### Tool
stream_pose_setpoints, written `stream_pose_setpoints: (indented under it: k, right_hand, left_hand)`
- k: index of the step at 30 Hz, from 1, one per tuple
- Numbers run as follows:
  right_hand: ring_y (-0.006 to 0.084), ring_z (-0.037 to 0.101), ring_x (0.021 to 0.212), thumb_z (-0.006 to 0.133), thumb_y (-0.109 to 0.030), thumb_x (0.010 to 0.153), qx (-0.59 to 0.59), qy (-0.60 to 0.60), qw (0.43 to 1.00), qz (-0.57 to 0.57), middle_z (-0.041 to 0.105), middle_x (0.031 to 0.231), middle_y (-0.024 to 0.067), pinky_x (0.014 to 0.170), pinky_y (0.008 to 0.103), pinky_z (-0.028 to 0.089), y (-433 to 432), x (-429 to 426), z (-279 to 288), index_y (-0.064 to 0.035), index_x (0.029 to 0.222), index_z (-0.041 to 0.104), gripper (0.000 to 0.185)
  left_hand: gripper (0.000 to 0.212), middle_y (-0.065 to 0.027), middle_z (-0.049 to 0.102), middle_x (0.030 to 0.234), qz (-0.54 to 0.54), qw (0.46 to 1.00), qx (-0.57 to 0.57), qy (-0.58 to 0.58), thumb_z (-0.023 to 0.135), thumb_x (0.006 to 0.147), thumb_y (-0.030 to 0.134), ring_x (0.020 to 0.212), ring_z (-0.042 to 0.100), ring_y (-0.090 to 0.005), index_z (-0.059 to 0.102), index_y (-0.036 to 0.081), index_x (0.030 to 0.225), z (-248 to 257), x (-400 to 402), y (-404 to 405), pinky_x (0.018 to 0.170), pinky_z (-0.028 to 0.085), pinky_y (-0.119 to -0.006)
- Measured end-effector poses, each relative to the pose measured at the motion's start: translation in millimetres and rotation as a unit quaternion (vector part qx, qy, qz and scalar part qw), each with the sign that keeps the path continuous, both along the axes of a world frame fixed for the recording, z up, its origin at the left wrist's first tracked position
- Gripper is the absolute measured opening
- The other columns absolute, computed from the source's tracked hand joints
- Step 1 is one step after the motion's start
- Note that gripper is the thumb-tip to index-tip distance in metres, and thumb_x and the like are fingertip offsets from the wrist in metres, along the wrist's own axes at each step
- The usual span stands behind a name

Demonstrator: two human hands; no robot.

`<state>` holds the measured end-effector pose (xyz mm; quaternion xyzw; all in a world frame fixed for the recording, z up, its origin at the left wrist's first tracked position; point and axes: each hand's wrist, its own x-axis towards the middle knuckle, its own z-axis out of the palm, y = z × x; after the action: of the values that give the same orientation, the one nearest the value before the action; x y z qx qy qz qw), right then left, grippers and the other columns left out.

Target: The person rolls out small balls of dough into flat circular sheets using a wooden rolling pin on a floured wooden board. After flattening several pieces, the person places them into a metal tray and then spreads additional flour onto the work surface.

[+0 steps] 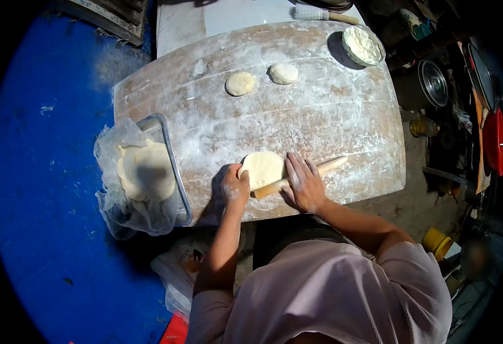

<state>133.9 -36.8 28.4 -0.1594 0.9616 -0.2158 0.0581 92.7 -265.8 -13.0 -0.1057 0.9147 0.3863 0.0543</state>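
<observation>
A flattened round of dough (263, 167) lies on the floured wooden board (217, 129) close to its front edge. My left hand (236, 185) holds the round's left edge, thumb on top. Across the dough's lower edge slants a wooden rolling pin (334, 164), its left end near my left wrist. My right hand (306, 182) lies over the pin's middle, palm down, fingers stretched out and covering that stretch of it. Farther back on the board sit two thicker pieces of dough, one on the left (240, 84) and one on the right (284, 73).
At the board's left edge, a metal tray (175, 172) holds a dough mass (146, 172) in clear plastic film (122, 219). A bowl of flour (364, 46) stands at the back right corner. Behind the board lies a brush (326, 15). A lidded pot (432, 84) is at right.
</observation>
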Motion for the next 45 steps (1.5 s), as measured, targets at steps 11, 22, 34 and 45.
stream_pose_setpoints:
  k: [11, 22, 34, 45]
  right_hand:
    - [0.0328, 0.04, 0.133, 0.059, -0.025, 0.089, 0.01, 0.022, 0.993, 0.114, 0.034, 0.15, 0.0168, 0.103, 0.0455, 0.039, 5.5, -5.4, -12.4, -0.0004, 0.14, 0.038, 0.061]
    - [0.0338, 0.058, 0.109, 0.068, -0.007, 0.079, -0.141, 0.094, 0.985, 0.02, 0.059, 0.124, 0.0126, 0.088, 0.0434, 0.048, 43.2, -34.2, 1.6, -0.0041, 0.115, 0.058, 0.038]
    - [0.0341, 0.056, 0.107, 0.065, -0.006, 0.078, -0.119, 0.074, 0.989, -0.052, 0.057, 0.124, 0.014, 0.086, 0.0431, 0.048, 155.9, -19.5, 1.4, -0.0033, 0.112, 0.059, 0.035]
    - [0.0389, 0.038, 0.132, 0.063, -0.027, 0.086, -0.052, 0.032, 0.976, -0.207, 0.035, 0.145, 0.025, 0.106, 0.0505, 0.031, 167.4, -31.5, 3.4, 0.004, 0.14, 0.035, 0.068]
  left_hand:
    - [0.024, -0.0111, 0.063, 0.104, 0.186, 0.95, 0.237, 0.077, 0.064, 0.09, 0.013, 0.096, 0.058, -0.02, 0.061, -0.001, 0.11, 36.8, 6.0, -83.3, 0.088, 0.046, -0.035]
    - [0.055, -0.0184, 0.049, 0.137, -0.007, 0.94, -0.224, 0.257, 0.068, 0.084, 0.04, 0.122, 0.045, -0.038, 0.056, 0.01, 0.129, 17.6, -207.5, 31.2, 0.102, 0.034, -0.05]
    - [0.052, -0.0172, 0.042, 0.141, -0.366, 0.898, -0.076, 0.232, 0.064, 0.085, 0.028, 0.133, 0.035, -0.0358, 0.051, 0.007, 0.131, 3.0, -132.2, 288.8, 0.113, 0.024, -0.049]
    - [0.035, -0.0135, 0.063, 0.104, -0.35, 0.93, 0.046, -0.098, 0.073, 0.079, 0.01, 0.098, 0.06, -0.0265, 0.059, 0.004, 0.111, 31.4, -118.9, 252.5, 0.086, 0.049, -0.038]
